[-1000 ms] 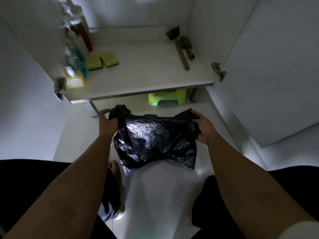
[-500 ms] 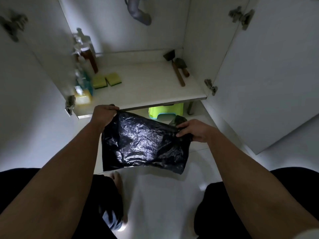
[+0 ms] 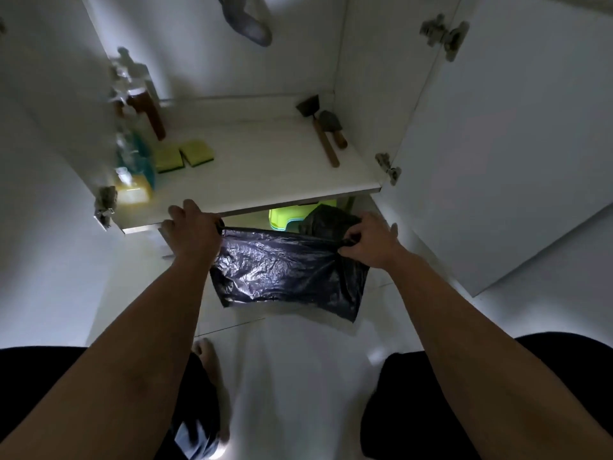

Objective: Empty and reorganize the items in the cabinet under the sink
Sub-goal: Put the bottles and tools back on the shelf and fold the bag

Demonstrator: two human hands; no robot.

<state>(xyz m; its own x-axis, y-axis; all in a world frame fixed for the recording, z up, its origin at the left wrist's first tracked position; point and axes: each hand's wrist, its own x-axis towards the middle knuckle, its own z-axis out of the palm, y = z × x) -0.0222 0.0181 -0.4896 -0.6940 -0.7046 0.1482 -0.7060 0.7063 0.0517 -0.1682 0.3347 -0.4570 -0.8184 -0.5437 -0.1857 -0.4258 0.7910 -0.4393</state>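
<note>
Head view, dim and lit mainly from below. Left hand closed on the left top edge of a black plastic bag, knuckles up, just in front of the cabinet shelf edge. Right hand pinching the bag's top edge at the right, fingers curled tight around a bunched fold. Bag stretched flat between both hands, hanging below them over the white floor, clear of it, lower edge crumpled and glossy.

Behind the hands, cabinet open, right door swung wide with two hinges showing. On the shelf, left side: a row of bottles against the left wall, blurred, one brown, one bluish, a yellow one nearest the front, possibly spray bottles. Just beside them, two green-and-yellow sponges lying flat, touching each other. At the right rear of the shelf, two wooden-handled tools side by side, heads toward the back wall, seemingly brushes or small scrapers. Grey drain pipe curving down at the top centre.

Under the shelf, a lime-green stool partly hidden by the bag's raised corner. At the bottom, dark-clothed knees on either side and a bare foot on the floor.
</note>
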